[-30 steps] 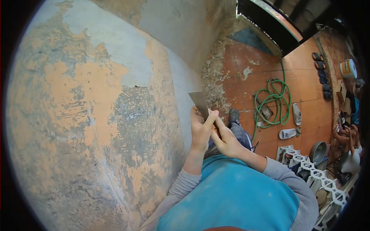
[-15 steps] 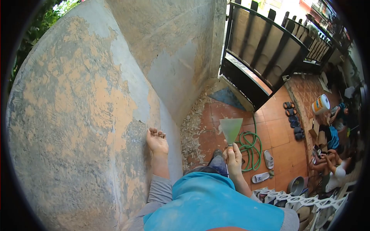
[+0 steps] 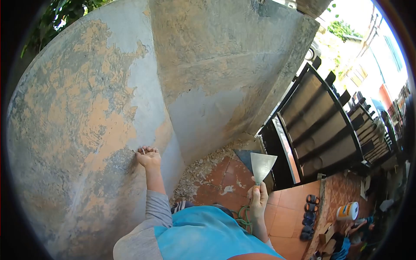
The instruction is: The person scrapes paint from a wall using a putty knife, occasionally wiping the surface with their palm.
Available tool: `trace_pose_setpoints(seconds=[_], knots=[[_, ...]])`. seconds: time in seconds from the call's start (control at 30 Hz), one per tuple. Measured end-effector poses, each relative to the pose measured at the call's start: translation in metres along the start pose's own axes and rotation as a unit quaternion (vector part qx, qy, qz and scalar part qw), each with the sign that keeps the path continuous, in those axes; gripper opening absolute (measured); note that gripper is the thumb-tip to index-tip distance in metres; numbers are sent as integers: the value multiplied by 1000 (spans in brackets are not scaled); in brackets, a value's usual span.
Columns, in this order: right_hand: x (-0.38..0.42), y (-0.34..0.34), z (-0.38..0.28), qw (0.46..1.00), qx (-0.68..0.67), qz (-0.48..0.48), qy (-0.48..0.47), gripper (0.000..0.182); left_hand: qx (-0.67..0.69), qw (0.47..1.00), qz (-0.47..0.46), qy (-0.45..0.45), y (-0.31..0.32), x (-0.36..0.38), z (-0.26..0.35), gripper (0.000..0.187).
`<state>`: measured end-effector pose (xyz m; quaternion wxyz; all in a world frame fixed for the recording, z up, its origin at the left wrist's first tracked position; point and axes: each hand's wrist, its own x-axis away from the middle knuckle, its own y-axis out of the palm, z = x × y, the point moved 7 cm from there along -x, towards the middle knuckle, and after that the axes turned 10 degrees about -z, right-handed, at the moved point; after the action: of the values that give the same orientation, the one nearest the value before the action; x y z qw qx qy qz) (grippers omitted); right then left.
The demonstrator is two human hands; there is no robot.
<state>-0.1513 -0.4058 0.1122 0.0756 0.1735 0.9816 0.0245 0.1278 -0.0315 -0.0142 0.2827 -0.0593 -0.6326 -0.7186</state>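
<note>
My right hand (image 3: pixel 258 200) grips a putty knife (image 3: pixel 263 166) by its handle, with the wide, flat metal blade pointing up and away from me. To the left, my left hand (image 3: pixel 149 157) is against or very close to the wall (image 3: pixel 104 117), palm side turned up and fingers curled in. Whatever the curled fingers may hold is too small to make out. The wall's paint has peeled in patches, leaving smooth pale grey, rough dark grey and peach areas.
Paint flakes (image 3: pixel 195 173) litter the tiled floor along the wall's foot. A black metal gate (image 3: pixel 320 125) stands at right. Beyond lie a green hose (image 3: pixel 243 219), several dark sandals (image 3: pixel 309 216), a white bucket (image 3: pixel 347 211) and a partly visible person (image 3: pixel 362 227).
The view has swung, so the gate sits lower and farther right. My left hand has shifted along the wall and its fingers have curled. The putty knife remains in my right hand.
</note>
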Motion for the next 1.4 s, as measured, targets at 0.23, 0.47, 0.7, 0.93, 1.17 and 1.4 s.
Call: trace_pose_setpoints(seconds=[0.23, 0.47, 0.7, 0.93, 1.17, 1.4], knots=[[-101, 7, 17, 993, -28, -108, 23, 33, 55, 998, -5, 29, -3, -11, 5, 35], [-179, 86, 55, 970, -26, -238, 44, 32, 83, 995, -10, 49, 7, 26, 2, 31], [-230, 175, 43, 912, -25, -409, 13, 33, -118, 970, 70, 198, -14, 25, 17, 20], [-291, 235, 48, 826, -31, -551, -115, 44, -397, 758, 154, 494, -20, 48, 22, 41], [-352, 275, 45, 675, -34, -713, -186, 44, -440, 503, 340, 662, 3, 67, 20, 47], [-408, 309, 35, 567, -12, -810, -149, 36, -345, 505, 322, 723, 27, 54, -14, 30]])
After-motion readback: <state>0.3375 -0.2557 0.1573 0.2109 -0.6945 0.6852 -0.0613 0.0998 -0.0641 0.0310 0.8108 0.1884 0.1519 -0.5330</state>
